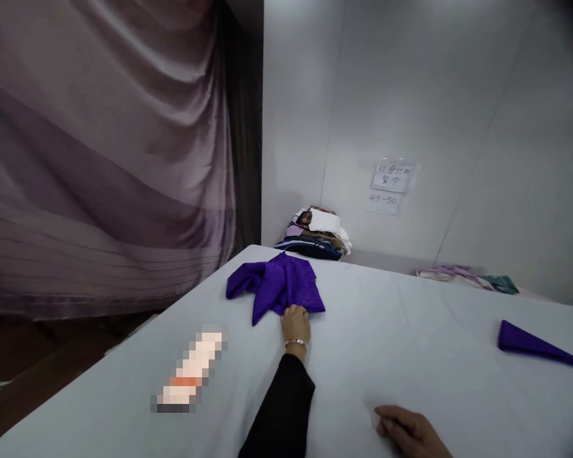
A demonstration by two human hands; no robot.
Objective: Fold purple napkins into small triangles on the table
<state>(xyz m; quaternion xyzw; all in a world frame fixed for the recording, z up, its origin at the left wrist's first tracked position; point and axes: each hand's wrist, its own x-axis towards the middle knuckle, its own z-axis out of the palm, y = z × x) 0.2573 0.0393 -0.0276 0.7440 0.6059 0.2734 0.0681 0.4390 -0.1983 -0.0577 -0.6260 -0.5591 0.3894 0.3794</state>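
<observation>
Toward the far left of the white table lies a crumpled purple cloth napkin (284, 283), its corners spread unevenly. My left hand (296, 324), with a bracelet at the wrist and a black sleeve, reaches forward and grips the napkin's near edge with its fingers closed. My right hand (408, 432) is low at the bottom edge, just over the table and apart from the napkin. Its fingers are curled in toward the thumb, and nothing shows in them. Farther right rests a second purple napkin (535, 345), folded into a narrow pointed shape.
The white table (386, 343) fills the front. A pixelated patch (188, 372) hides an item on its left side. Behind the far edge are a stack of folded cloths (315, 232) and more fabric (468, 278). A paper sign (389, 184) hangs on the wall; a drape (109, 159) hangs left.
</observation>
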